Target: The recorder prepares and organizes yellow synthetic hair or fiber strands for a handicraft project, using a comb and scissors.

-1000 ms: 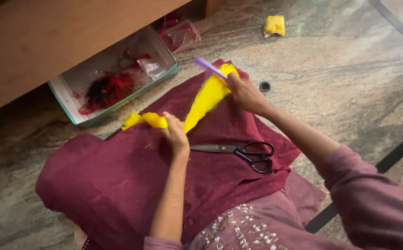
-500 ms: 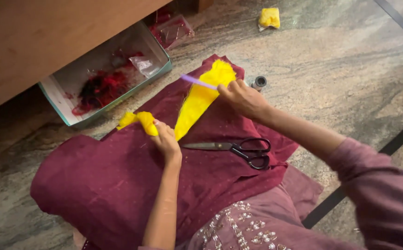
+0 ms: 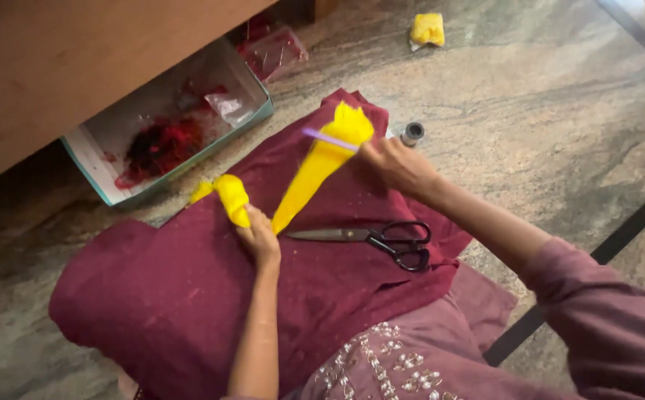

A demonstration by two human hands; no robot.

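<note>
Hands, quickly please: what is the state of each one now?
Left hand: closed, pinning the yellow fibre bundle down.
Right hand: closed, holding a purple comb.

You have a single view, from the camera on your head, looking steeply down and slightly forward at close range over your forearms and lap onto the maroon cloth [image 3: 189, 296] spread on the stone floor [image 3: 530, 111], with the wooden furniture edge [image 3: 78, 59] crossing the top left corner.
</note>
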